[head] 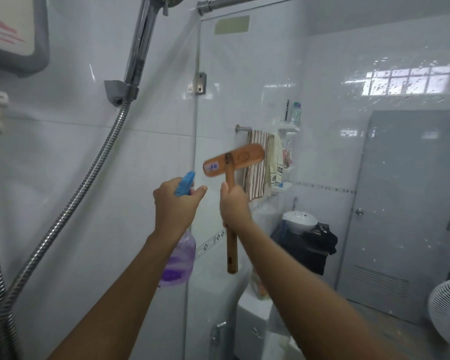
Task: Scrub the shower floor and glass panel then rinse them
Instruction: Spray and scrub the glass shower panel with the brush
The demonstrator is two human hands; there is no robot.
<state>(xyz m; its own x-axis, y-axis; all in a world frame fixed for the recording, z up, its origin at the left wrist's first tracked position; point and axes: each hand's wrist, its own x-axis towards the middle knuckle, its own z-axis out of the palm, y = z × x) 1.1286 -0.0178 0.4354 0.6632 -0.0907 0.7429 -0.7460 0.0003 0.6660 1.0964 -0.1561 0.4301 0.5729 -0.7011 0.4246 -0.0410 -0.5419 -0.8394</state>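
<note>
- The white tiled wall (63,178) fills the left half of the view. It lies bare between the hose and the edge of the glass.
- The clear glass shower panel (322,113) takes up the right half. Its upright left edge meets the wall, fixed there by a small metal bracket (200,83), and a chrome rail (244,2) runs along its top. Water drops speckle its upper right part.
- A grey door (400,203) and a striped towel (257,172) on a bar show through the glass, behind it.
- A ribbed chrome shower hose (83,183) curves from its wall holder down to the lower left corner, well apart from both hands.
- The orange-brown brush (234,162), with a flat oblong head and a straight handle, is held up in front of the glass panel near that left edge. Its head is tilted, right end higher; whether it touches the glass cannot be told.
- The translucent purple spray bottle (179,258) with a blue trigger top hangs below the left hand, just beside the brush handle.
- The right hand (235,206) is curled tight round the upper handle, just under the head.
- The left hand (177,206) is wrapped round the bottle's neck, with one finger stretched forward beside the trigger.
</note>
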